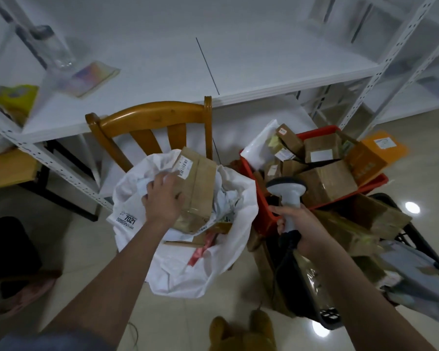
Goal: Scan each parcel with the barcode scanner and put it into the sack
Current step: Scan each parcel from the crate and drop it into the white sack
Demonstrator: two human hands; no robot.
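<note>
Head view, looking down: the left hand point(162, 198) has its fingers wrapped around a brown cardboard parcel point(195, 188), which stands tilted inside the open mouth of a white sack point(213, 272) on the floor before a wooden chair point(147, 122). The right hand point(302, 229) is closed around the grey barcode scanner point(288, 198), just beside a red crate point(264, 216) piled with more boxes.

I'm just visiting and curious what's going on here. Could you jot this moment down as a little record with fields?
left hand: gripping a brown taped cardboard parcel
parcel position: in the mouth of the white plastic sack, barcode label facing up
right hand: holding a grey handheld barcode scanner
waiting parcels: piled in a red plastic crate on the right
behind sack: wooden chair
</note>
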